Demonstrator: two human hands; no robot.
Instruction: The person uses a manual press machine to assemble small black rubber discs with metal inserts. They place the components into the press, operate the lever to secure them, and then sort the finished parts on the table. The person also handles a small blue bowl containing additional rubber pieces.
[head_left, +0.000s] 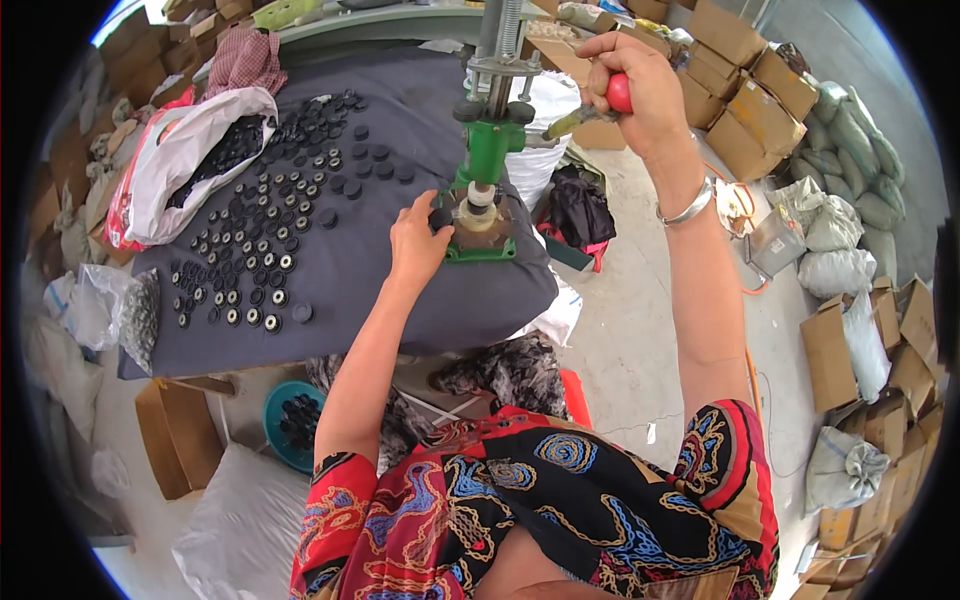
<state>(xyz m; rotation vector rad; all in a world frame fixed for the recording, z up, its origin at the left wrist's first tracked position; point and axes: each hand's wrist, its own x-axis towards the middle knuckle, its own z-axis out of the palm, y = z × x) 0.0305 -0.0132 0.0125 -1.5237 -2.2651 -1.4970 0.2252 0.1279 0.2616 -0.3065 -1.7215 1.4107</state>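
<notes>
Teal basin [273,412], white bag [150,205]: black parts [299,418] inside.

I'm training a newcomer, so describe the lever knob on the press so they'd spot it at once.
Find the green hand press on the dark cloth-covered table. From its right side, a lever slants out to the person's right hand. The knob is the ball in that grip, set apart from the green press and the silvery bracelet by its glossy bright red.

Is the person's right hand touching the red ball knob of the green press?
Touching: the head view shows the red knob resting against the right hand, with no gap between them.
</notes>
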